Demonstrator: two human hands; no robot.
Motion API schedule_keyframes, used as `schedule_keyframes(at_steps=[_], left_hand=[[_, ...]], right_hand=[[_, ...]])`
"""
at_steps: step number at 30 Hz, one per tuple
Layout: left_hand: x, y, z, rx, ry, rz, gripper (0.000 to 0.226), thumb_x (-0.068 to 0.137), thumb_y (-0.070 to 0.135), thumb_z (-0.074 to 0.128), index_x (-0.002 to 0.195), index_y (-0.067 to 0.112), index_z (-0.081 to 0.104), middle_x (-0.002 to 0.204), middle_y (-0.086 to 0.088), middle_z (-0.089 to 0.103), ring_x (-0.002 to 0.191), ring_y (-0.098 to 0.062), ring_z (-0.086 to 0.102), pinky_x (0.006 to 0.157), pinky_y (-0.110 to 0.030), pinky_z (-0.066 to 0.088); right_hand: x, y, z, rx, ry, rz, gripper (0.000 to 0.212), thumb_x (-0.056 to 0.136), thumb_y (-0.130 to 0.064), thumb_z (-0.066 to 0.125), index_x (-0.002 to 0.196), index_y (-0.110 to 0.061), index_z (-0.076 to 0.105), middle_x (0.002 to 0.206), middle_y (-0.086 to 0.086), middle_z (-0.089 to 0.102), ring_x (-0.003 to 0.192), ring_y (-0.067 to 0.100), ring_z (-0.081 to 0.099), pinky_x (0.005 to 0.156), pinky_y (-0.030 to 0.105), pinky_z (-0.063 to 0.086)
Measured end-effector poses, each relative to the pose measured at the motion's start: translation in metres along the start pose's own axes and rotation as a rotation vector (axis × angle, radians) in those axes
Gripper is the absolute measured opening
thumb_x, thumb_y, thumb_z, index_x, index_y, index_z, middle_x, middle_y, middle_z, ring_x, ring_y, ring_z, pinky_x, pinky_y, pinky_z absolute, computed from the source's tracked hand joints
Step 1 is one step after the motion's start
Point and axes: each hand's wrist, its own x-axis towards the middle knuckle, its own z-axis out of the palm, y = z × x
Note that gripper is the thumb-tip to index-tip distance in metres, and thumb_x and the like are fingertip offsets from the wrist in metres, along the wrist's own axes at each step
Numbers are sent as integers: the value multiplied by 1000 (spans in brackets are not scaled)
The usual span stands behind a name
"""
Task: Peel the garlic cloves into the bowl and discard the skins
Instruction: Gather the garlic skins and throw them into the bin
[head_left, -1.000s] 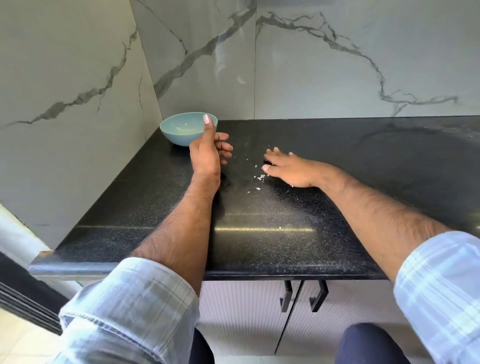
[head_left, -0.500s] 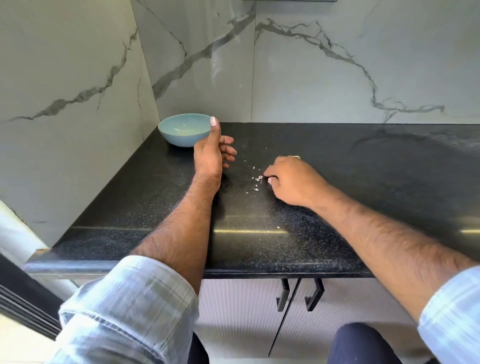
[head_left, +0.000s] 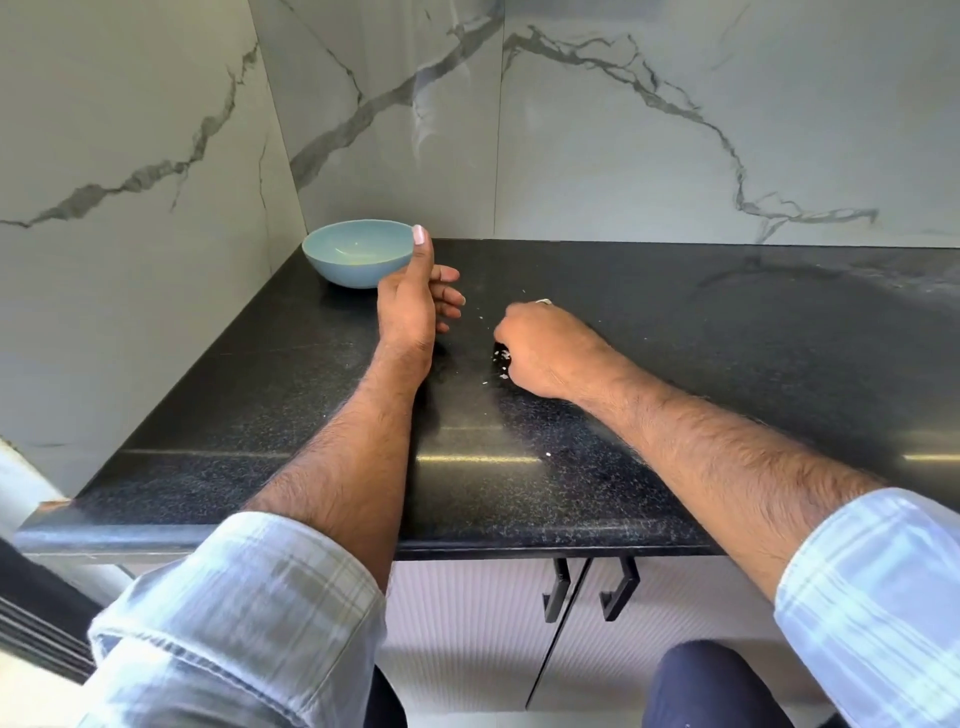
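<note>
- Left hand (head_left: 410, 306) stands on edge, thumb up, fingers loosely curled, holding nothing, just beside the glossy round light-blue bowl (head_left: 353, 273).
- Right hand (head_left: 545, 353) is fisted, gripping a papery white skin scrap (head_left: 543, 301).
- Tiny skin flakes (head_left: 503, 357) lie on the speckled black counter (head_left: 727, 338).

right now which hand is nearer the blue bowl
Left. The left hand sits right beside the bowl, thumb up by its rim; the right hand is farther right, curled round garlic skin.
</note>
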Motion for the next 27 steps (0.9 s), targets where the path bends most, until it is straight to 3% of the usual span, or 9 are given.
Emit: schedule_keyframes(at_steps=[5, 9, 12, 19, 21, 24, 27], left_hand=[[-2, 0, 2, 28, -20, 16, 85, 102, 77, 40, 102, 0, 75, 75, -10, 71, 66, -23, 64, 57, -31, 44], [-3, -1, 0, 27, -27, 26, 87, 101, 77, 40, 105, -3, 75, 76, -12, 72, 67, -23, 64, 57, -31, 44], [-3, -2, -1, 25, -37, 27, 87, 102, 77, 40, 105, -4, 75, 76, -12, 71, 67, -24, 64, 57, -31, 44], [-12, 1, -4, 37, -55, 22, 84, 103, 75, 41, 104, -3, 74, 75, -11, 71, 65, -23, 64, 55, -31, 43], [-16, 2, -3, 38, -69, 24, 82, 103, 74, 41, 103, -1, 75, 75, -11, 71, 65, -23, 63, 55, -31, 43], [-33, 8, 5, 35, -125, -14, 81, 102, 77, 39, 99, 4, 76, 79, -13, 73, 67, -24, 65, 56, -30, 44], [-62, 13, 38, 35, -238, -105, 84, 102, 78, 36, 99, 4, 75, 86, -18, 76, 72, -29, 70, 58, -32, 50]], right_hand=[[-16, 1, -3, -33, -58, -128, 30, 91, -10, 53, 113, -12, 73, 98, 0, 55, 93, 22, 58, 79, 38, 55], [-23, -2, -7, -68, -73, -149, 23, 95, -8, 57, 108, -16, 74, 96, -3, 58, 83, 17, 53, 66, 31, 45], [-19, -4, -10, 63, -53, -65, 32, 91, -3, 66, 108, -26, 79, 104, -3, 73, 83, 20, 68, 71, 33, 60], [-21, -4, -3, 103, 42, -44, 30, 85, -3, 73, 71, -30, 70, 87, -7, 73, 76, 18, 70, 73, 37, 64], [-32, 15, -2, 162, 1, -24, 30, 81, -3, 72, 70, -31, 75, 81, -13, 75, 73, 14, 72, 75, 36, 64], [-62, 57, -9, 512, 4, 144, 30, 78, -1, 77, 80, -30, 84, 72, -10, 78, 62, 15, 72, 66, 27, 61], [-111, 97, -12, 1245, 140, 415, 18, 79, 12, 80, 89, -3, 80, 86, 18, 79, 85, 30, 78, 74, 30, 65]])
